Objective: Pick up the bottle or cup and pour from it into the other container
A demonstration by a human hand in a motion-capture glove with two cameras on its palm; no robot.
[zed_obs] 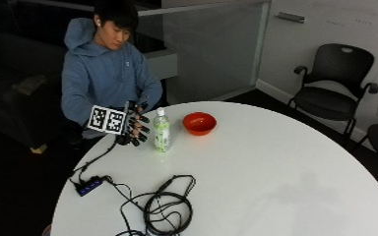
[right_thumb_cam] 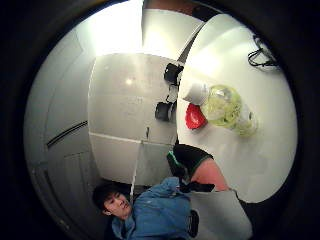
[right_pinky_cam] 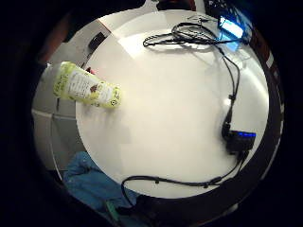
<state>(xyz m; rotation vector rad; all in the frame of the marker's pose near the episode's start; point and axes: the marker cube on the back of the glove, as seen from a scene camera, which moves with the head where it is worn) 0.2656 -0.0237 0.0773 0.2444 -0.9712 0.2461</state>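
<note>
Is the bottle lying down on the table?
No, the bottle stands upright on the table, beside the red bowl.

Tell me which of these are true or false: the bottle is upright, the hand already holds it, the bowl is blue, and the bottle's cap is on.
1. The bottle stands upright on the table. True.
2. The gloved right hand grips the bottle. False: it is beside the bottle, fingers relaxed, holding nothing.
3. The bowl is blue. False: it is red.
4. The bottle's white cap is on. True.
</note>
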